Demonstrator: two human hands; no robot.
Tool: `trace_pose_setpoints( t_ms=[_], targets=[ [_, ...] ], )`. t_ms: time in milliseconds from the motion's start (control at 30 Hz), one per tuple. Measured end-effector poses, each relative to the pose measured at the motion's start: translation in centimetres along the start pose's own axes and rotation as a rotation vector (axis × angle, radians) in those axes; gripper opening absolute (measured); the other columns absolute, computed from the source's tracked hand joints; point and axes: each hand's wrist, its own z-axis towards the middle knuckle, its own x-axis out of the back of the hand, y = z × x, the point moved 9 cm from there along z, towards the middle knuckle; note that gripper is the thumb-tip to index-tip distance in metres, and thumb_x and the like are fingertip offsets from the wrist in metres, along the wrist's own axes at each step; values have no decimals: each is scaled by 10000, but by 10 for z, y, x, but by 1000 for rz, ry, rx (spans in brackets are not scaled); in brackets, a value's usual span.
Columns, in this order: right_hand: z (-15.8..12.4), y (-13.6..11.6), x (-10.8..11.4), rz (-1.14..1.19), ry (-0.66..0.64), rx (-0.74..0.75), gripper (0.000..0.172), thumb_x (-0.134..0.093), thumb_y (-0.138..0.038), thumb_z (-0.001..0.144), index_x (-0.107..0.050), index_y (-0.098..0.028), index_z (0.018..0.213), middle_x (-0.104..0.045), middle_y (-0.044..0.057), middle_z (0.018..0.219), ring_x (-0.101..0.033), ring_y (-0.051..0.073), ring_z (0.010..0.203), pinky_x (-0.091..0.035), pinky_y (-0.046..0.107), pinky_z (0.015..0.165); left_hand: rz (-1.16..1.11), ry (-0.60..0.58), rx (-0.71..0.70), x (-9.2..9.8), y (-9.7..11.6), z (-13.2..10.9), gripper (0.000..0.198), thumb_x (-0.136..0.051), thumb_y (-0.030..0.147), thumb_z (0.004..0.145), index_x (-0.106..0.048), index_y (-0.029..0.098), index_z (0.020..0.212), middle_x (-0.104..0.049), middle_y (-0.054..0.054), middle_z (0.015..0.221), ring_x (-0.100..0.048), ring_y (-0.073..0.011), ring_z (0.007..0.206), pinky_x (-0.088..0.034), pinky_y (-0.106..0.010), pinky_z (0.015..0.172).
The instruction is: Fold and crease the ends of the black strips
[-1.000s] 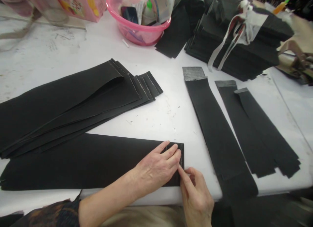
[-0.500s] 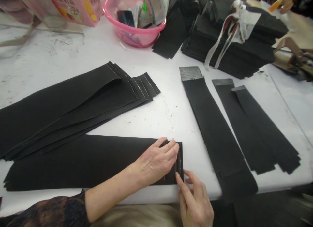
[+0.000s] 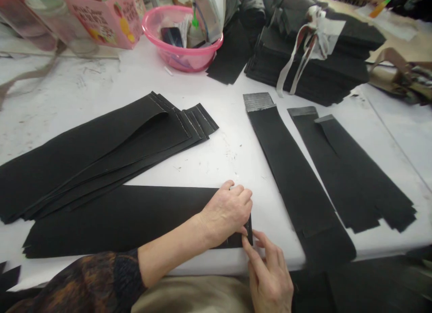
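Note:
A long black strip point(image 3: 135, 221) lies crosswise near the table's front edge, its right end marked with pale lines. My left hand point(image 3: 227, 212) is over that end, fingers curled together and thumb low, closed on the strip. At the lower right corner of the same strip, my right hand point(image 3: 270, 270) has its fingertips closed on the edge, close to my left thumb. What lies under my left palm is hidden. Behind the strip, a fanned pile of black strips point(image 3: 101, 142) rests at the left.
Black strips with grey ends point(image 3: 293, 169) point(image 3: 361, 173) lie on the right. A pink basin point(image 3: 189, 56) holding a phone and a bottle stands at the back, near a pink box point(image 3: 114, 20). A black stack point(image 3: 324, 74) tied with pale cloth is at back right.
My left hand has slid slightly to the right, its fingers more curled and its thumb now beside my right fingertips. My right hand has barely moved. The camera view has shifted a little.

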Motion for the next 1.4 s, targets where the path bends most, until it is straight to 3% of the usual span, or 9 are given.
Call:
trace_pose_setpoints(
  t_ms=[200,433,600,767,1000,1100,1167,1233,1400],
  targets=[
    [-1,2,1,39,-2,-8,390,-480,-88,948,-617,-269,1265,-549,122,1282,-580,238,1041,-514,377,818,-17,-75,5,-3,-2,14,474,-835,510,660,-591,129,801,-556,-69,855,-543,-259,830,-463,-385,698],
    [0,4,1,72,-4,-26,401,-488,-79,942,-609,-259,1280,-549,128,1285,-579,243,1046,-503,385,826,-95,-138,6,-2,-16,24,124,-669,181,855,-595,164,757,-582,-44,829,-574,-244,815,-457,-373,672],
    [0,5,1,71,-13,-44,400,-479,-84,949,-613,-274,1274,-555,120,1285,-588,241,1042,-500,381,828,-191,-183,18,-6,-29,32,147,-705,167,810,-598,179,710,-595,-28,785,-592,-241,797,-443,-351,662],
    [-2,5,1,66,7,-33,400,-463,-75,954,-613,-267,1271,-558,119,1286,-584,244,1048,-494,381,824,-323,-221,30,-12,-39,39,211,-733,115,735,-552,172,643,-581,-2,709,-589,-186,721,-388,-279,597],
    [-2,4,-1,37,8,-11,399,-456,-70,954,-618,-253,1269,-553,119,1279,-580,237,1029,-497,372,809,-471,-258,27,-8,-50,41,186,-577,2,755,-590,185,726,-615,19,778,-582,-140,728,-374,-233,605],
    [-2,3,0,35,11,0,404,-443,-72,956,-613,-251,1276,-547,116,1281,-577,230,1025,-504,364,808,-441,-267,9,-3,-47,38,90,-692,168,788,-607,193,802,-612,11,833,-588,-157,754,-386,-242,610],
    [-2,2,1,33,20,16,402,-445,-77,955,-612,-249,1277,-544,116,1284,-573,231,1033,-507,361,809,-342,-251,20,-1,-40,35,362,-793,453,715,-594,179,840,-593,-18,863,-585,-197,765,-403,-275,613],
    [-2,2,2,34,27,18,394,-453,-83,954,-618,-251,1269,-541,116,1287,-570,234,1040,-509,363,810,-206,-216,44,0,-30,33,634,-778,692,592,-575,158,867,-573,-50,882,-576,-238,792,-428,-317,650],
    [-1,1,2,42,40,12,387,-472,-74,945,-631,-252,1250,-538,119,1287,-573,236,1025,-507,373,807,-18,-182,86,-10,-9,34,826,-774,786,462,-549,122,901,-539,-92,915,-540,-268,834,-446,-376,716]
  ],
)
